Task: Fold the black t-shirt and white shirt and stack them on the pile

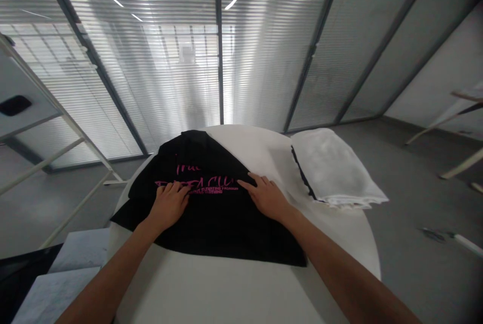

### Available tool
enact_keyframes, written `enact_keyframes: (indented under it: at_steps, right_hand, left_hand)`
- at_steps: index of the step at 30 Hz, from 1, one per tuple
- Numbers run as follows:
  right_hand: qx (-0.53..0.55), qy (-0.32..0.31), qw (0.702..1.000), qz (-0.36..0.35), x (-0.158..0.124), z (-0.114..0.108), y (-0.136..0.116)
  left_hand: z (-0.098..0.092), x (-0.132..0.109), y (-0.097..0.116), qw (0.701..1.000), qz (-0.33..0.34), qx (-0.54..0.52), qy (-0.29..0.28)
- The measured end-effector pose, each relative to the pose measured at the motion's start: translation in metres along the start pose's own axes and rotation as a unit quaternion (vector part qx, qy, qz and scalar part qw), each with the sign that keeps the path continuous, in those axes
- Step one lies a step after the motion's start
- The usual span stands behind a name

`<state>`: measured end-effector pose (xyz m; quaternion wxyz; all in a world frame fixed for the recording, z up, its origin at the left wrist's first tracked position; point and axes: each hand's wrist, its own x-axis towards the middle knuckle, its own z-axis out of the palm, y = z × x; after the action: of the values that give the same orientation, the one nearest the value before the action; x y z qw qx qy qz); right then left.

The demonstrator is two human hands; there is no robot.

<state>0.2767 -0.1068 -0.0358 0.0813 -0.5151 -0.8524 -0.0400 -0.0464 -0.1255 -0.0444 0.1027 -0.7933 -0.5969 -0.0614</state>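
Observation:
A black printed garment (226, 228) with pink lettering lies spread over the white round table (226, 289). Its left corner reaches the table's left edge. My left hand (169, 206) rests on the garment's left part, fingers curved down over the lettering, nothing visible in its grasp. On the right side of the lettering lies my right hand (266, 193), its fingers stretched out and apart on the cloth. Parts of the print are hidden under the left fingers.
Folded white cloth (335, 168) with a dark edge lies on the table's right side. Pale sheets (79, 248) are at the lower left. A metal-framed stand (79, 138) is on the left. Behind the table rises a glass partition with blinds (181, 77).

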Motion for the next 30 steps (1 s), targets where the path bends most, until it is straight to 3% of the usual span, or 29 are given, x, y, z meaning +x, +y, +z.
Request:
enact_keyframes:
  at_steps: [3,5,8,12,15,17,19,23,26,30]
  right_hand:
    - [0.017,-0.040,0.999,0.012,0.000,-0.002,0.006]
    - [0.044,-0.063,0.997,0.029,-0.001,-0.011,0.011]
    - [0.059,-0.120,0.990,0.053,-0.003,-0.030,0.015]
    - [0.012,-0.196,0.977,0.089,-0.012,-0.048,0.011]
    - [-0.012,-0.212,0.973,0.091,-0.022,-0.052,0.004]
    - [-0.028,-0.191,0.977,0.092,-0.025,-0.052,-0.002]
    - [-0.052,-0.133,0.985,0.091,-0.024,-0.050,-0.010]
    - [-0.050,-0.017,0.998,0.029,-0.009,-0.035,-0.030]
    - [-0.018,-0.016,0.999,-0.024,0.003,-0.020,-0.041]
    - [0.021,-0.032,0.999,0.017,0.012,-0.013,-0.029]
  left_hand:
    - [-0.005,-0.001,0.001,1.000,-0.006,-0.015,0.016]
    - [-0.011,-0.003,0.005,0.999,-0.002,-0.044,-0.003]
    - [-0.024,-0.010,0.014,0.988,0.043,-0.121,-0.087]
    - [-0.053,-0.021,0.026,0.948,0.122,-0.218,-0.198]
    - [-0.076,-0.017,0.025,0.916,0.139,-0.267,-0.267]
    - [-0.082,-0.008,0.019,0.898,0.118,-0.297,-0.301]
    - [-0.078,0.005,0.011,0.907,0.083,-0.291,-0.292]
    - [-0.053,0.019,0.002,0.968,0.055,-0.141,-0.199]
    - [-0.038,0.017,0.011,0.973,0.093,-0.085,-0.196]
    - [-0.031,0.011,0.029,0.974,0.103,-0.051,-0.196]
